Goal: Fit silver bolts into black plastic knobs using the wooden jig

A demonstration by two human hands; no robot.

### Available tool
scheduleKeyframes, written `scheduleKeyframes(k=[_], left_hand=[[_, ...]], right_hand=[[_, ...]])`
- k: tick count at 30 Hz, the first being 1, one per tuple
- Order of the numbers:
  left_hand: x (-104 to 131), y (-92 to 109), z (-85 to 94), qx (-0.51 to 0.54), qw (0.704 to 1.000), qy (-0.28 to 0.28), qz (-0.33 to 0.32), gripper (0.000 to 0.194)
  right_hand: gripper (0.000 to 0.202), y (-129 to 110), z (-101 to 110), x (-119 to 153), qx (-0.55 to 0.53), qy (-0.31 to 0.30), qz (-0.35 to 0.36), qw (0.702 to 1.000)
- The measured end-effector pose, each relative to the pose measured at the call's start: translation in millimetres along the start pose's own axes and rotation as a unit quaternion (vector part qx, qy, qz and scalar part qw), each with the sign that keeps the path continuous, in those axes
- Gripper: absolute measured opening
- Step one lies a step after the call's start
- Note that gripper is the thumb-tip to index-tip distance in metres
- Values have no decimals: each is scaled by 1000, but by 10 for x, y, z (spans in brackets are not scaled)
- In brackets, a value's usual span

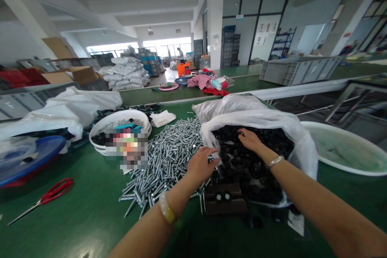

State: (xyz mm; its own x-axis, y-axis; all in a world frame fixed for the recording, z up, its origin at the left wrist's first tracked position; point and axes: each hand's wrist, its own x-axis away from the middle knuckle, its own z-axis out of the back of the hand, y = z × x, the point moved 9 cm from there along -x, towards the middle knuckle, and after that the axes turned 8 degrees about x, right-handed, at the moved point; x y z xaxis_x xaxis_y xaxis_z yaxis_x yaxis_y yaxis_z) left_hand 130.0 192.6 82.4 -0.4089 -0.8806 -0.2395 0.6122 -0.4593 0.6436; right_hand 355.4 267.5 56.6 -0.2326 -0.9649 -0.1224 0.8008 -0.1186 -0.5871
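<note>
My right hand reaches into a clear plastic bag full of small black parts. Its fingertips are closed on one small black part. At the bag's near left rim is my left hand, thumb and fingers apart, with nothing visible held. Beneath and beyond it spreads a heap of silver bolts. A dark brown block lies in front of the bag, with two round pale-topped pieces set side by side in it.
Red-handled scissors lie on the green table at left. A blue tray and a white tub stand behind them, the tub partly blurred. A round white tray is at right. Beyond sits a grey crate.
</note>
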Motion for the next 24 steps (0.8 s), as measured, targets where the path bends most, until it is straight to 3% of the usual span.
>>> scheduleKeyframes(k=[6,10,14,17,21,24], left_hand=[[-845,141,-460,-158,987,-24,-8,34],[-1091,53,-689,-161,986,-36,3,23],[-1091,22,-711,-141,989,-50,-13,18],[-997,84,-624,-115,991,-51,-40,19],[-753,191,-515,-69,992,-67,-83,20],[-529,259,-401,16,992,-64,-109,35]], right_hand=[[33,68,85,172,-92,3,29,995],[25,71,281,403,-92,42,75,992],[29,8,400,551,-139,102,83,981],[38,-73,359,601,-225,106,63,967],[36,-270,353,700,-289,117,90,946],[32,-374,293,802,-320,107,99,936]])
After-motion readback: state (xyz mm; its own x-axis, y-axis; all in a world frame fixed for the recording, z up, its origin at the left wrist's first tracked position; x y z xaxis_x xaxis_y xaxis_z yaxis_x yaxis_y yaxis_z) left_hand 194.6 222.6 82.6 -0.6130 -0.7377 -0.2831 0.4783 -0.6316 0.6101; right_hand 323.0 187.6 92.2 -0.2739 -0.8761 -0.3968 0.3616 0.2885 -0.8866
